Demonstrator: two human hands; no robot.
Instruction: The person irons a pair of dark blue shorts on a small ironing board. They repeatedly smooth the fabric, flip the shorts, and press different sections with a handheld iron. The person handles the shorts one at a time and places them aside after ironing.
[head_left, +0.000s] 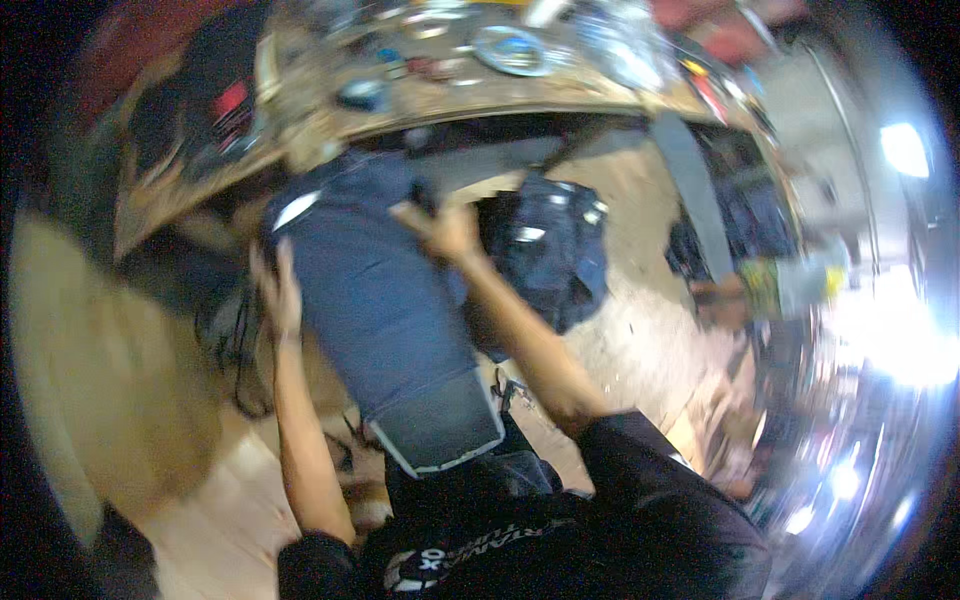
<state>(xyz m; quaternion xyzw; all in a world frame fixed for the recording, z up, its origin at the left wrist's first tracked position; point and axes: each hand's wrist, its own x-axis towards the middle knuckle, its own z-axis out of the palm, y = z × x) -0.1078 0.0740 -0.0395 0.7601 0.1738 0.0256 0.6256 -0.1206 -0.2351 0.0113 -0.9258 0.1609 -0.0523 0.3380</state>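
A long dark blue fabric bag stretches in front of me, its near end a dark grey panel edged in pale piping. My left hand lies along the bag's left side with the fingers stretched out. On the far right edge, my right hand grips the bag, one finger or thumb reaching over the top face. Motion blurs both hands, and the bag hides its own underside. A white patch shows near the bag's far left corner.
Beyond the bag runs a cluttered wooden workbench, with a round dish and clear plastic on it. More dark bags lie on the floor to the right. Another person's forearm enters at the right. Black straps hang at the left.
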